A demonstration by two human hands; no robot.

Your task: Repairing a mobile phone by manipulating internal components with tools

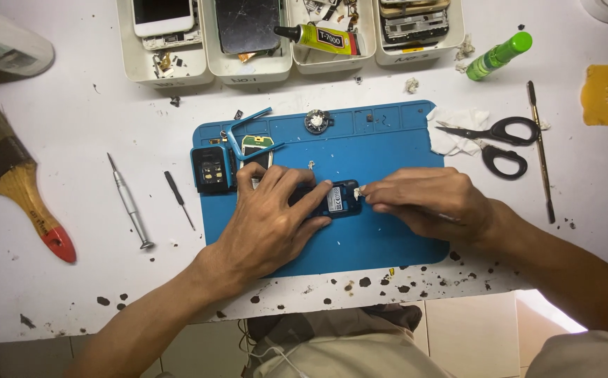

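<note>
Blue mat (388, 150), mid-bench: left hand (269, 224) gripping small phone (337, 199), right hand (423, 199) pinching perhaps a white scrap.

Bright, even overhead light, soft shadows under the hands, sharp focus at centre, slight wide-angle bending toward the edges

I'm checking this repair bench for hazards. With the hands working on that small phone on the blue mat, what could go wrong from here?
1. The left hand pins the phone only by its fingers while the right hand works a small white scrap at its edge; the phone could slip.
2. A glue tube lies across the trays of parts; a leak might foul them.
3. The open scissors lie close to the right forearm, which might catch the blades.
</note>
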